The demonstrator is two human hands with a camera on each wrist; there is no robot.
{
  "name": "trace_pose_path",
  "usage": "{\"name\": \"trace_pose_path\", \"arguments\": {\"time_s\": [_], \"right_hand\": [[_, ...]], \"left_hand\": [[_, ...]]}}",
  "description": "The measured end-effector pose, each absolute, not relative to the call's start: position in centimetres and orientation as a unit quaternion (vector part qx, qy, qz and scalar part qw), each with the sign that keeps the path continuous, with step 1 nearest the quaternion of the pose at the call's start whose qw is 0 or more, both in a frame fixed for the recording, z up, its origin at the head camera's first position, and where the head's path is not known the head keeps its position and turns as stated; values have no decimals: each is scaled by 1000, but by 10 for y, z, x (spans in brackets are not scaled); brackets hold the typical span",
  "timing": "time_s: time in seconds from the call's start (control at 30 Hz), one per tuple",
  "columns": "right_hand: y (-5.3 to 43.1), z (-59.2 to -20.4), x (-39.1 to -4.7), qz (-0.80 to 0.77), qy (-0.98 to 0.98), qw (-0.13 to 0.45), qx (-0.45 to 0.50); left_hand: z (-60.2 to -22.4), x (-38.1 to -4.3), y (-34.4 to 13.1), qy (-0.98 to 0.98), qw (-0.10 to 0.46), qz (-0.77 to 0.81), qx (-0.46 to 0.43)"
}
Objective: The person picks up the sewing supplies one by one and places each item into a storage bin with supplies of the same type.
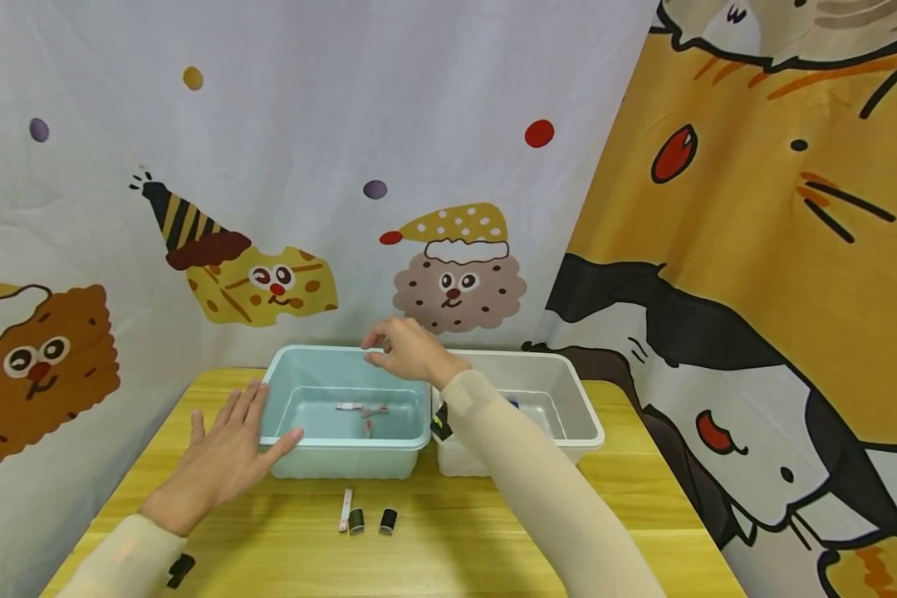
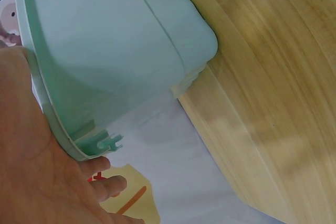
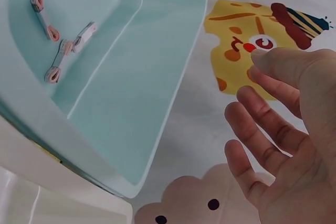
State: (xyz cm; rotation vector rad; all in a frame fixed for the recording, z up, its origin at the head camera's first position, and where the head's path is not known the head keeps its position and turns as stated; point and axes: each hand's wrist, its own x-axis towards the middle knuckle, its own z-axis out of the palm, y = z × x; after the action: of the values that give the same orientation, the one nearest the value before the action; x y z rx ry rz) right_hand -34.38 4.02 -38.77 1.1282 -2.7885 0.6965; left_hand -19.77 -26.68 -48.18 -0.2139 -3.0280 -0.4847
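Behind your table (image 1: 269, 540), a printed curtain (image 1: 419, 100) fills the background. On the wood in front of you stand two plastic boxes, a pale blue box (image 1: 344, 445) and, just to its right, a white box (image 1: 594, 438). The blue one looks light and fairly stiff, with smooth walls that may slip under a flat palm; its turned-out rim seems the surest place to take hold.

Your left hand (image 1: 227, 448) rests on that box's left rim, fingers straight and spread, thumb over the near corner. Your right hand (image 1: 411, 349) is empty, fingers loosely bent, and hangs by the far right corner of the blue box.

Three folded tapes (image 3: 44, 17) lie on the blue box's floor, below your right hand and on the nearer side of it. They look light, soft and hard to damage; a pinch across the middle should keep the folds together. One more tape (image 1: 346, 508) lies on the table before the box, well apart from both hands.

Beside it sit a dark green spool (image 1: 355, 522) and a black spool (image 1: 388, 522), probably light, firm and ready to roll, so pinch their sides.
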Motion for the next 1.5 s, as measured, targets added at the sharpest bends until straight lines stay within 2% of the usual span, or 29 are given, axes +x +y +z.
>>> {"name": "trace_pose_path", "arguments": {"time_s": [0.63, 1.5], "right_hand": [[57, -391, -323, 218, -894, 48, 388], [72, -403, -279, 221, -881, 45, 415]], "left_hand": [[-483, -198, -266, -985, 34, -158, -67], [-482, -198, -264, -984, 34, -164, -66]]}}
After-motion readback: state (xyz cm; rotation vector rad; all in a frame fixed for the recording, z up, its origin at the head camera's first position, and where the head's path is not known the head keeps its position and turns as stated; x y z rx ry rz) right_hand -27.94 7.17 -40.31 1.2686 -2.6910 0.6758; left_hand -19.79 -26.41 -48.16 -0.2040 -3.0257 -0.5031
